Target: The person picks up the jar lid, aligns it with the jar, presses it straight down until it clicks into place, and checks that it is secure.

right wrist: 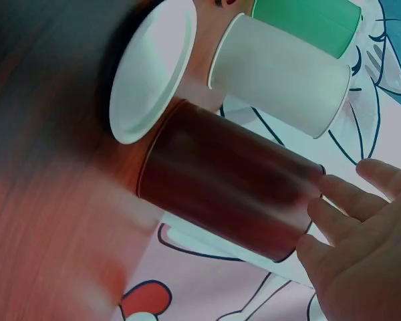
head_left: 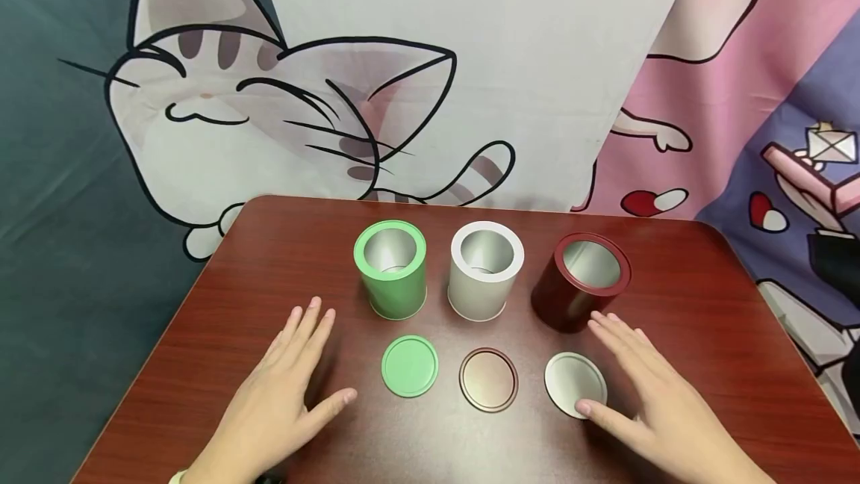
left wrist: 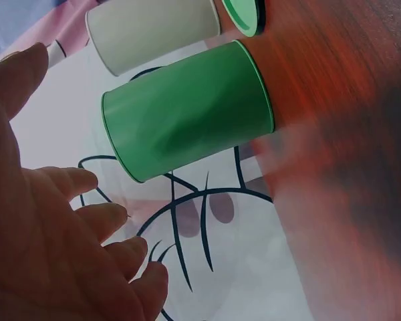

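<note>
Three lidless cans stand in a row on the table: a green can (head_left: 398,295), a white can (head_left: 478,295) and a dark red can (head_left: 563,299). In front of them lie three round lids: a green lid (head_left: 410,367), a brown-rimmed lid (head_left: 488,379) and a white lid (head_left: 569,378). My left hand (head_left: 282,387), fingers straight and spread, is left of the green lid and holds nothing. My right hand (head_left: 655,402) is extended too; its thumb overlaps the white lid in the head view, and its fingertips come close to the dark red can.
The reddish-brown wooden table (head_left: 322,447) has rounded far corners. Behind it hangs a cloth backdrop (head_left: 551,58) printed with a cartoon cat and other figures. The cans stand towards the table's far edge.
</note>
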{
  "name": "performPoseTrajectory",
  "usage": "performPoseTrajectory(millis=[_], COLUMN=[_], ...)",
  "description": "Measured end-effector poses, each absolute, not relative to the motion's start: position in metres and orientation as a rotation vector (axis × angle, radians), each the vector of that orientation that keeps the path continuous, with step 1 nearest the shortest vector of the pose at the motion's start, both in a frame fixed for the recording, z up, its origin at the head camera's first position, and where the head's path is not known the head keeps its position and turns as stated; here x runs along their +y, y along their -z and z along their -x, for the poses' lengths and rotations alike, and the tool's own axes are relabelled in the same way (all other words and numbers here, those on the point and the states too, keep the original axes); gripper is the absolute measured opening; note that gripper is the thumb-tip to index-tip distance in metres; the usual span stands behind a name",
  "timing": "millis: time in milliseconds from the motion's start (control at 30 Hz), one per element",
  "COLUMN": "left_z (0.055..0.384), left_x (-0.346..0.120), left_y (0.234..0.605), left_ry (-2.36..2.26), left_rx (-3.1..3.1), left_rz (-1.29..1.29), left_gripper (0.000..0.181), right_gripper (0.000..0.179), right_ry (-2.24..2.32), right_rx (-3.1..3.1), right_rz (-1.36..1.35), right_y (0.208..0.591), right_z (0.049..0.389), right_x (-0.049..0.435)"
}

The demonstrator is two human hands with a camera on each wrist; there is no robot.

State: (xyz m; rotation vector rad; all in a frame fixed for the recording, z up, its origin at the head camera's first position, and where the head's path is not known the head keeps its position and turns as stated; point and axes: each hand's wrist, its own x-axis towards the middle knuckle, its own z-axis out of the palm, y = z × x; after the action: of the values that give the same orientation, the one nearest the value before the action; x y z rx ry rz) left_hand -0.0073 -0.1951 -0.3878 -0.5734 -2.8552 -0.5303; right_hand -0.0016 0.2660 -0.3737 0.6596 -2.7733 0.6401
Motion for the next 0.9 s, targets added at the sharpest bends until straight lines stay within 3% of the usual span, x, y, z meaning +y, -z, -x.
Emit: performPoseTrajectory(millis=[667, 900], left_z=[0.002, 0.0], left_x=[-0.187, -0.182], left_y=[0.397, 0.405], left_ry=[0.695, 0.764], left_rx=[-3.01, -3.04], left_rz=[0.507, 0.458], left_gripper=[0.121, 0.122], right_gripper=[0.096, 0.092], right_ry=[-0.772, -0.814], right_rx=[-2.795, -2.761], right_rz=[-0.591, -0.627], right_y=[0.399, 0.404], right_z=[0.002, 0.003], right_x=[0.243, 0.236])
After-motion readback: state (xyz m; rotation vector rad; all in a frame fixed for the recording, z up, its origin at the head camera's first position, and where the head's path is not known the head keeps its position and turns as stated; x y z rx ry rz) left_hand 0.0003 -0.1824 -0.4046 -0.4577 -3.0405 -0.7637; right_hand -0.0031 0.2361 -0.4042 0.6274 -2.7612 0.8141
